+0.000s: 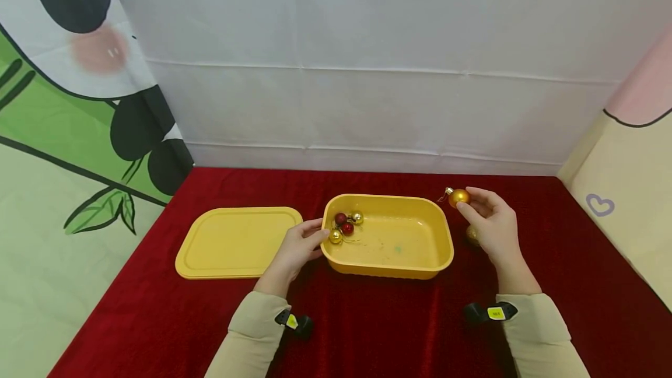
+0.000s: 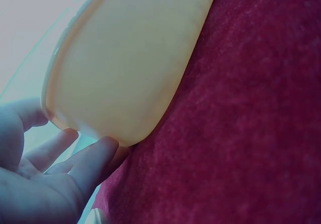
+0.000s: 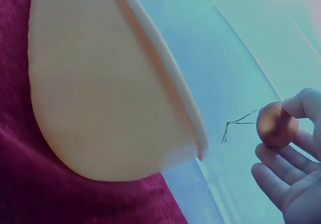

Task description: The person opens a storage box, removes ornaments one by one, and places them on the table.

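A yellow plastic box (image 1: 399, 273) stands lidless on the cloth. At its left end my left hand (image 1: 298, 248) grips the rim, thumb over the edge and fingers against the outer wall (image 2: 135, 73). Inside, at the left, lie two small gold baubles (image 1: 357, 217) and two dark red baubles (image 1: 347, 228). To the right of the box my right hand (image 1: 492, 223) pinches a gold Christmas bauble (image 1: 459, 198) between thumb and fingers, raised beside the rim. Its string loop (image 3: 241, 119) points toward the box. Another gold bauble (image 1: 472, 235) sits under the right hand, partly hidden by it.
The yellow lid (image 1: 236, 244) lies flat to the left of the box, close to the left forearm. A red velvet cloth (image 1: 367, 331) covers the table. Behind it hangs a white cloth backdrop (image 1: 367, 104), with printed cartoon panels at both sides.
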Tool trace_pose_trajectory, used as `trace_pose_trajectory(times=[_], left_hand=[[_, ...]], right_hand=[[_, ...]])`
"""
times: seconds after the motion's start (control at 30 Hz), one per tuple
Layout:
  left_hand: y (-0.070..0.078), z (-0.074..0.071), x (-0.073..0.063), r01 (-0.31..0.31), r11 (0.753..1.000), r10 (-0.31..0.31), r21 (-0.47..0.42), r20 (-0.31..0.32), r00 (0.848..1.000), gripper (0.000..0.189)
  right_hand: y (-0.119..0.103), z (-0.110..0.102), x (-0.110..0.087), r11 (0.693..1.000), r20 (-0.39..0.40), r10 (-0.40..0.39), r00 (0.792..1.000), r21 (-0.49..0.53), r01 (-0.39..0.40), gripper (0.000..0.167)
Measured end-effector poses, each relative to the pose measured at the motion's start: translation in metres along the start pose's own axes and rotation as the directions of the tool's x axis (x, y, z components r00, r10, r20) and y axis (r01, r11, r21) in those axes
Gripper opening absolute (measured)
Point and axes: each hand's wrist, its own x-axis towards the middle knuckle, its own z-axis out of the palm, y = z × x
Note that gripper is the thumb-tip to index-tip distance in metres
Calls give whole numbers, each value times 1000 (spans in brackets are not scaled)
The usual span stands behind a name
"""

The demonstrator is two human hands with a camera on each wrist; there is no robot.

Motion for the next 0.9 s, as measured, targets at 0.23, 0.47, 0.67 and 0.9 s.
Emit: trace_pose_trajectory(times=[0.23,0.47,0.67,0.9], left_hand=[[0,-1,0,2,1000,-2,-5,-2,1000,43],[1,-1,-1,-5,1000,5,4,-6,1000,42],[2,-1,-2,-5,1000,5,17,-4,1000,42],[3,-1,-3,-2,1000,2,12,9,1000,44]], right_hand=[[1,-10,3,998,-67,0,998,57,4,41],[4,-27,9,976,-136,83,987,213,-52,30],[7,-38,11,937,-175,133,976,342,-67,30],[9,-48,14,920,-197,177,964,382,-91,27]])
